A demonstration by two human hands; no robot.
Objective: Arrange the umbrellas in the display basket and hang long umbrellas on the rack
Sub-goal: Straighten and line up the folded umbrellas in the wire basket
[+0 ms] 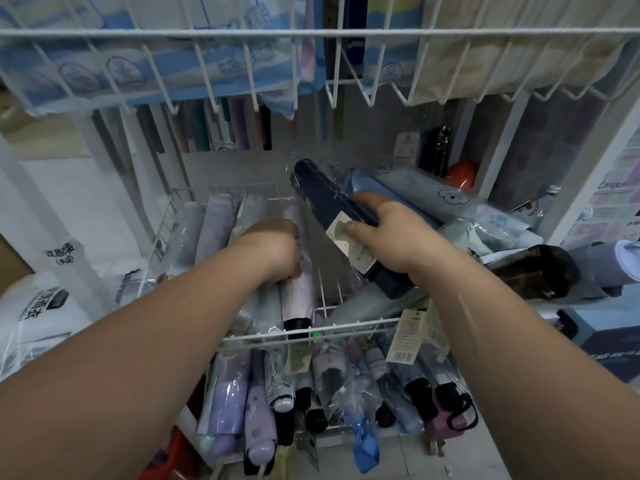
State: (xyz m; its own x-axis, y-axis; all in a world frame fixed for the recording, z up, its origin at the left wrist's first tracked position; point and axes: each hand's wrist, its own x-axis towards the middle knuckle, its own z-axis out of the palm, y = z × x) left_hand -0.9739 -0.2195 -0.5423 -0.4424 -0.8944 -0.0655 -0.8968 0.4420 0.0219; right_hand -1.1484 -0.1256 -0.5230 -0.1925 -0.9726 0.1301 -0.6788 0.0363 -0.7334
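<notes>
While the right hand (391, 233) wraps fingers and thumb round the navy umbrella (329, 199), held at a slant just off centre toward 1 o'clock, the left hand (273, 249) curls down over a pale pink umbrella (298, 296) lying in the display basket (311, 331). Tight quarters here! The upper rack (311, 32) runs its front rail straight across at 12 o'clock, and the basket's front rim crosses at 6 o'clock beneath both forearms. Between the pink umbrella and the navy one, a strip of bare wire floor shows. At 9 to 10 o'clock folded umbrellas lie neatly side by side; at 3 o'clock a heap of pale blue umbrellas (415, 192) lies crosswise. Down at 6 o'clock the lower basket (363, 432) is packed with sleeved umbrellas. Long umbrellas (207, 129) hang at 11 o'clock.
</notes>
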